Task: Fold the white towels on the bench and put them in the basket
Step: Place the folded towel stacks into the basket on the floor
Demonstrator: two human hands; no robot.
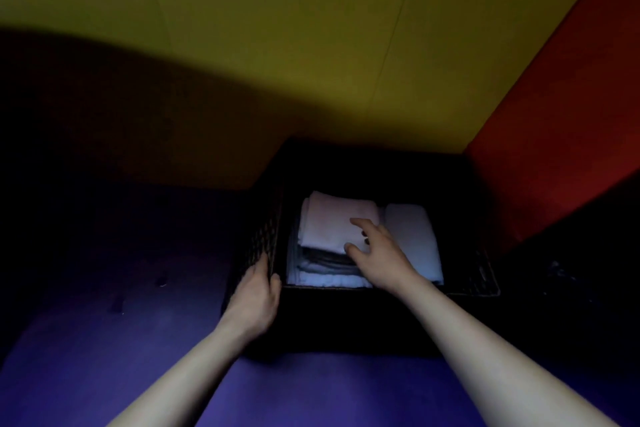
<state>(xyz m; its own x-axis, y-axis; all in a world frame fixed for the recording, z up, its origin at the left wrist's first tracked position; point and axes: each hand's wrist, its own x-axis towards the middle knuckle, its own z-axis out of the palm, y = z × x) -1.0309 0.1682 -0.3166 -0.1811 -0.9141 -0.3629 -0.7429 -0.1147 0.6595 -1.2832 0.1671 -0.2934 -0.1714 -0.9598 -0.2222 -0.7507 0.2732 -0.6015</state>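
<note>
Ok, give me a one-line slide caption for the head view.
Left hand grips the black basket rim while the open right hand rests on the stacked folded white towels inside.

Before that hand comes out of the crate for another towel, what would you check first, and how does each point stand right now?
1. Black basket steadied: ok, the left hand grips its near left corner.
2. Top folded towel lies flat on the left stack: ok.
3. Right hand free of cloth: ok, its fingers are spread over the top towel and pinch nothing.
4. Second folded pile on the right is tidy: ok.
5. Room left in the basket: cannot tell, its walls are too dark to judge.
6. More towels waiting on the purple bench: cannot tell, none is in view.
</note>
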